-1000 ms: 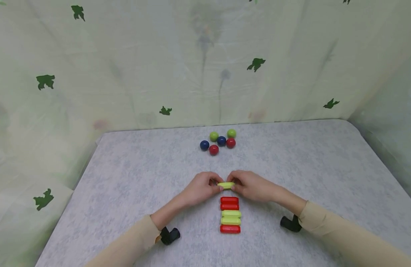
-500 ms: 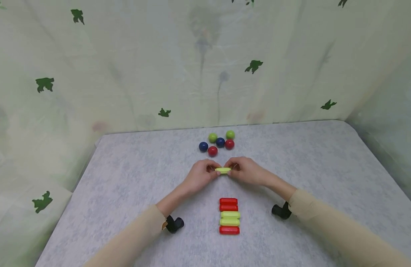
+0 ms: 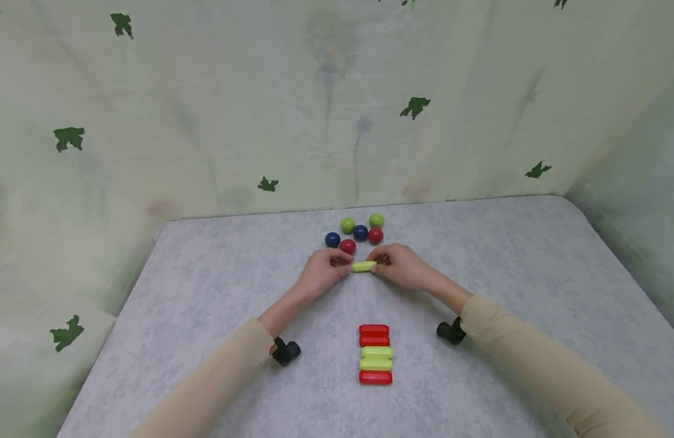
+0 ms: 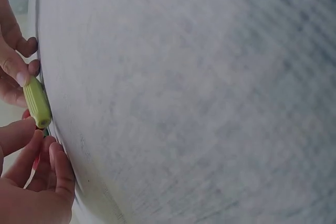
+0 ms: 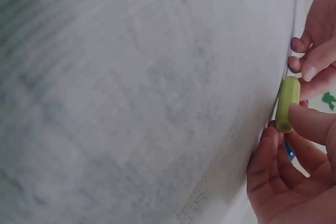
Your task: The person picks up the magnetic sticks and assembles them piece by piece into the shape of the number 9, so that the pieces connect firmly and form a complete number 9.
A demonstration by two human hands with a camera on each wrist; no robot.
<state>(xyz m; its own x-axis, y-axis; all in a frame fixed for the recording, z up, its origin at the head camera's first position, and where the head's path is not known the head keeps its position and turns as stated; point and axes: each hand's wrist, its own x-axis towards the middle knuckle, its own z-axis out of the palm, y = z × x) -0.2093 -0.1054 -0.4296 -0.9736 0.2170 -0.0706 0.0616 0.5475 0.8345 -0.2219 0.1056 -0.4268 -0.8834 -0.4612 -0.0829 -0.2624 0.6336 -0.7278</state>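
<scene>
A short yellow-green faceted plastic bar (image 3: 363, 266) is held level between my two hands, just in front of the balls. At its right end my right hand (image 3: 399, 266) pinches it, thumb on the near side. My left hand (image 3: 322, 272) has thumb and fingertips at the left end; the thumb sits at the very end in the left wrist view. That view shows the bar (image 4: 37, 102) tilted, with its end face visible. Nearer to me lies a column of similar bars: two red bars (image 3: 374, 335), two yellow-green bars (image 3: 376, 358) and one red bar (image 3: 376, 378).
Behind my hands stand two green balls (image 3: 376, 220), two dark blue balls (image 3: 361, 233) and two red balls (image 3: 348, 246) in a loose cluster. The grey table (image 3: 216, 292) reaches back to a pale printed curtain (image 3: 216, 109). Black cameras (image 3: 286, 351) hang at my wrists.
Both hands have carried the yellow-green bar away from the column toward the balls. The left fingers now cover less of its left end. The column and balls stay put.
</scene>
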